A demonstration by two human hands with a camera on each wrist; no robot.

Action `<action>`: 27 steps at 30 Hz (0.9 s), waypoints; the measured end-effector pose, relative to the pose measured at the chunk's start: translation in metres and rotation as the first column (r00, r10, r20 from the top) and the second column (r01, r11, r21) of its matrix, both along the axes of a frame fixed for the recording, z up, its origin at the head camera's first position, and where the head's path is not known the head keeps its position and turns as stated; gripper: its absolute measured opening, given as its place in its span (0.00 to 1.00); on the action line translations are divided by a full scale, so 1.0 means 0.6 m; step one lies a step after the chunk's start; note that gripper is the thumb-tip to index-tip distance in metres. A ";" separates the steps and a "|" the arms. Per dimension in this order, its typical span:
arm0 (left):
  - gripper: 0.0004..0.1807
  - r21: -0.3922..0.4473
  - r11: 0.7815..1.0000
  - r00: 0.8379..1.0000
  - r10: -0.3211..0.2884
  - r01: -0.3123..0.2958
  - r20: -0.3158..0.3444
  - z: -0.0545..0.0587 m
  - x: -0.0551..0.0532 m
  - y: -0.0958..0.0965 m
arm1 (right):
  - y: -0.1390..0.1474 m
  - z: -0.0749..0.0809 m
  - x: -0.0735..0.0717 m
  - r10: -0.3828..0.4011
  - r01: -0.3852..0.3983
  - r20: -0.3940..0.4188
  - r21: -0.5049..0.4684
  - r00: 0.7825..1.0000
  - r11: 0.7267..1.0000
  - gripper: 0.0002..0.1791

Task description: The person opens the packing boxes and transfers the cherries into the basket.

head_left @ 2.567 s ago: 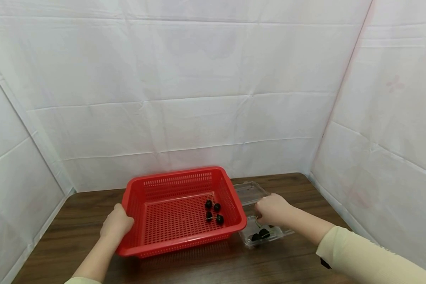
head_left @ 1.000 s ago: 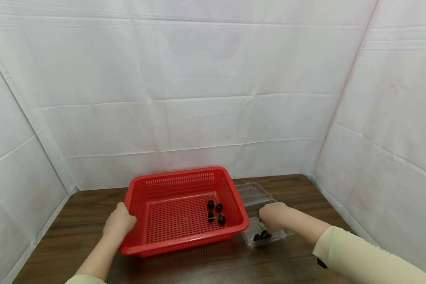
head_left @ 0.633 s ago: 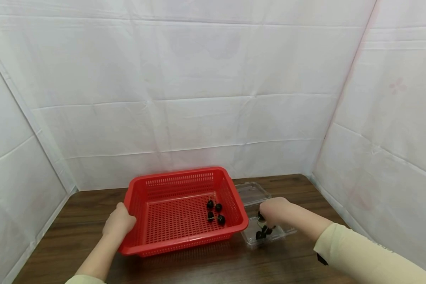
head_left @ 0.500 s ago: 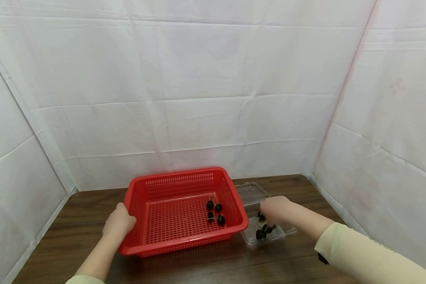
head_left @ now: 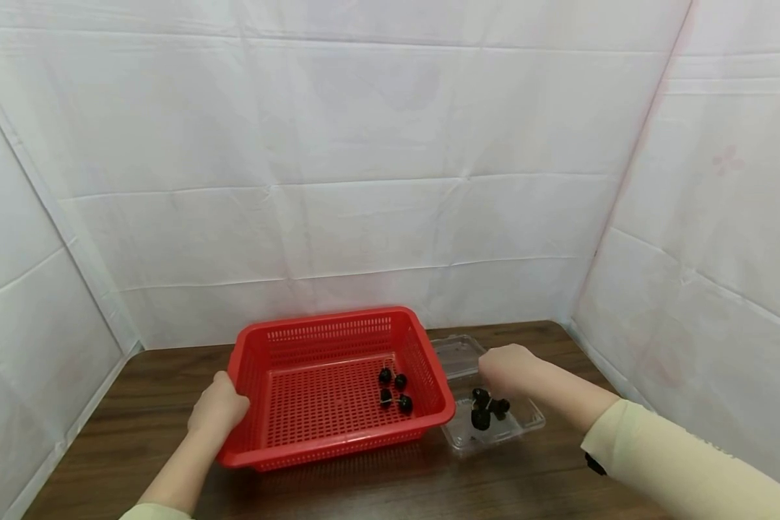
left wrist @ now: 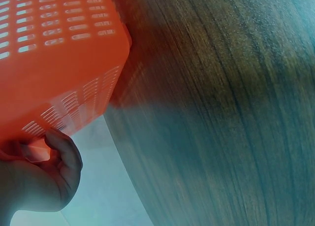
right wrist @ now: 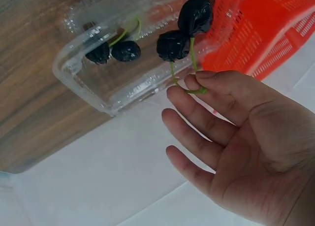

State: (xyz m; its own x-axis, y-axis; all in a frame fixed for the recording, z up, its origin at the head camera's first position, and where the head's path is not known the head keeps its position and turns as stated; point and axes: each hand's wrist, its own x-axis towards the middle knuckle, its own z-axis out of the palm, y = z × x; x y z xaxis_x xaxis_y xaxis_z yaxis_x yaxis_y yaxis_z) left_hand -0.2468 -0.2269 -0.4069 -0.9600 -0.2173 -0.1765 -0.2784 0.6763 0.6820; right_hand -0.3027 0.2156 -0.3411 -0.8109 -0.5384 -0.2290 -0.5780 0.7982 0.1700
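My right hand [head_left: 512, 370] pinches the green stem [right wrist: 193, 53] of a joined pair of dark cherries [right wrist: 173, 45] between thumb and forefinger. The other fingers are spread loosely. The pair hangs over a clear plastic clamshell box [right wrist: 83, 88], where two more dark cherries [right wrist: 126, 51] lie at one end. At the left, my left hand [head_left: 217, 406] grips the end rim of a red slotted basket [head_left: 338, 436], its fingers curled at the edge in the left wrist view. Several dark cherries [head_left: 405, 403] with stems lie at the right side of the basket floor.
The clamshell's lid [head_left: 458, 355] lies folded back behind its tray, close beside the basket's right wall. Everything stands on a dark wooden table [head_left: 390, 491]. White sheeting [head_left: 364, 238] rises behind the table and on both sides.
My right hand has lifted slightly with the cherry pair, which now shows more fully below the fingers. Earlier it was lower in the box. My left hand keeps its grip on the basket.
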 end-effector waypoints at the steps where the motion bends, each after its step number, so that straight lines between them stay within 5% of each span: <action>1: 0.22 0.000 1.000 1.000 0.000 0.000 0.001 0.000 0.000 0.000 | 0.000 0.002 -0.001 0.012 -0.012 -0.012 -0.006 1.000 1.000 0.23; 12: 0.23 -0.012 1.000 1.000 -0.001 0.001 0.005 0.004 0.001 0.002 | -0.006 0.027 -0.004 0.134 -0.137 -0.122 -0.019 0.983 0.990 0.25; 27: 0.22 -0.011 1.000 1.000 0.003 -0.003 0.007 0.005 0.002 0.003 | -0.020 0.048 -0.011 0.174 -0.175 -0.175 0.008 0.969 0.985 0.26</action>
State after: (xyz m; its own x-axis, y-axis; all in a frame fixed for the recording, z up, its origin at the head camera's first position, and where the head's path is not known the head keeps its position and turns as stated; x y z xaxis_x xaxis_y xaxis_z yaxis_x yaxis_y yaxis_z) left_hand -0.2458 -0.2248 -0.4037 -0.9582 -0.2221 -0.1805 -0.2850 0.6831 0.6724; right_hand -0.3092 0.2037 -0.3125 -0.7314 -0.6762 -0.0879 -0.6704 0.6895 0.2744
